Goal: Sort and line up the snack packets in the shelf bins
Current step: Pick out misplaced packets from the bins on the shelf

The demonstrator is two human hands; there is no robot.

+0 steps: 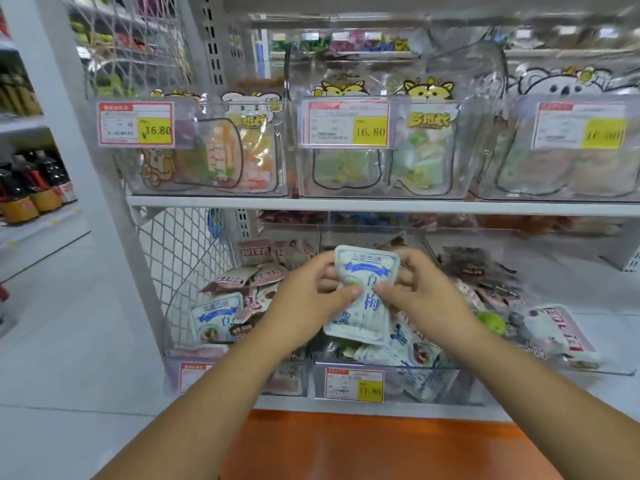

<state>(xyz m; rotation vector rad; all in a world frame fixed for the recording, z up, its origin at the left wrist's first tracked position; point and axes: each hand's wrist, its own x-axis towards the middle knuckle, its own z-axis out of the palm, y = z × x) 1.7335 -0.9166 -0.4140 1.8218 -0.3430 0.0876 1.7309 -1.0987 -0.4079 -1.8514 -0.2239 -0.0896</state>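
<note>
Both hands hold one white-and-blue snack packet (367, 271) upright above the middle clear bin (401, 372) of the lower shelf. My left hand (304, 299) pinches its left edge, thumb on the front. My right hand (415, 292) pinches its right edge the same way. More white-and-blue packets (408, 351) lie loose in that bin under the hands. The left bin (180, 368) holds pink packets (263, 275) mixed with one white-and-blue packet (216, 317). The right bin (620, 370) holds pink and dark packets (561, 327).
The upper shelf (381, 202) carries three clear bins of larger bags with price tags (344, 123). A wire mesh panel (183, 265) closes the shelf's left side. Bottles (31, 192) stand on another shelf at far left. An orange base (381, 445) lies below the bins.
</note>
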